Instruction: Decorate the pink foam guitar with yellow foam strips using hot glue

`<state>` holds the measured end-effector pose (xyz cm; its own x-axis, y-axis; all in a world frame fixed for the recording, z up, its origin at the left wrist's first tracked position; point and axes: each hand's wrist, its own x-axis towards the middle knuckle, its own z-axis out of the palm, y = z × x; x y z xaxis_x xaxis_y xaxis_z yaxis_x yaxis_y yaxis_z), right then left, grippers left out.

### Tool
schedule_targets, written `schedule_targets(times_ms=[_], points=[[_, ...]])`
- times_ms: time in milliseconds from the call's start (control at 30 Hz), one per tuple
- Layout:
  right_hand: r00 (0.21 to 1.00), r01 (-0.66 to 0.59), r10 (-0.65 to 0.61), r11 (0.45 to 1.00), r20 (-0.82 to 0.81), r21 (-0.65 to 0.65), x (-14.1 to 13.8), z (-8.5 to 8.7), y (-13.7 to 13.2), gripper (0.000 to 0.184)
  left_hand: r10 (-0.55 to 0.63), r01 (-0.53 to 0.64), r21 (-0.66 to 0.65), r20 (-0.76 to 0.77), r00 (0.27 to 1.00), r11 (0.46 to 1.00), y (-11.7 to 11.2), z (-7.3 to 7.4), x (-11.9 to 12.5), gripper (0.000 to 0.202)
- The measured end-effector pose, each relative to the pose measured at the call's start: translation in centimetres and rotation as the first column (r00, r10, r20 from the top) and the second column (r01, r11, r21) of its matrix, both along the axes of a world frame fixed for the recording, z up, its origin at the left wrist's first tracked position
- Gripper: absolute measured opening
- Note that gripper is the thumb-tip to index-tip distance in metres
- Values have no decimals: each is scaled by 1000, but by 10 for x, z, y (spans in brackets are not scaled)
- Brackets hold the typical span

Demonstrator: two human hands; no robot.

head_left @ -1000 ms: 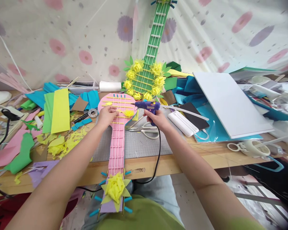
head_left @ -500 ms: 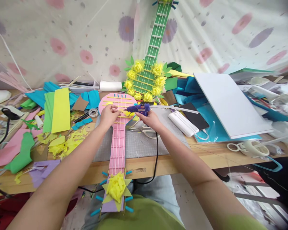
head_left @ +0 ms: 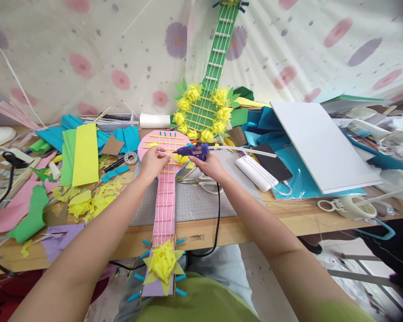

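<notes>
My right hand [head_left: 208, 166] is wrapped round a dark blue hot glue gun [head_left: 194, 152], with a long white glue stick [head_left: 246, 150] running out of its back. The gun's nozzle points left, close to the fingertips of my left hand [head_left: 152, 162]. Those fingers are pinched together over the body of a pink paper guitar [head_left: 164, 197]; what they hold, if anything, is too small to make out. White strings run down the guitar's neck, and yellow strips cross its body. A yellow paper flower [head_left: 163, 261] sits on its purple head, which overhangs the table edge towards me.
A green paper guitar [head_left: 218, 58] with yellow flowers leans at the back. Scissors [head_left: 204, 182] lie on the grey cutting mat [head_left: 188, 210], under the gun's black cord [head_left: 219, 223]. Yellow paper scraps [head_left: 87, 201] spread left; a white board [head_left: 322, 147] and a white power bank [head_left: 257, 172] lie right.
The glue gun and its glue stick have shifted very slightly up and left. My left hand and the pink guitar look the same.
</notes>
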<state>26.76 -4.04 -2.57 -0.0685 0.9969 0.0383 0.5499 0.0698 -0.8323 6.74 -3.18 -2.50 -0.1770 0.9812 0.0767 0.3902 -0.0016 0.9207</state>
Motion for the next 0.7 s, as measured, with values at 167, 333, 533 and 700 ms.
schedule_targets(times_ms=[167,333,533,700], points=[[1000,2,-2,1000,-29,8,2,0,1,46,-15,16,8,-39,999,1000,0,-1,-1,29],[982,97,-90,995,-166,33,22,-9,6,47,-25,30,70,-68,997,997,4,-4,-4,30],[919,395,-391,910,-56,123,69,-34,16,49,-50,51,116,-8,999,992,11,-10,-3,32],[861,445,-441,895,255,44,83,-47,16,47,-108,109,106,-13,994,988,14,-5,8,39]])
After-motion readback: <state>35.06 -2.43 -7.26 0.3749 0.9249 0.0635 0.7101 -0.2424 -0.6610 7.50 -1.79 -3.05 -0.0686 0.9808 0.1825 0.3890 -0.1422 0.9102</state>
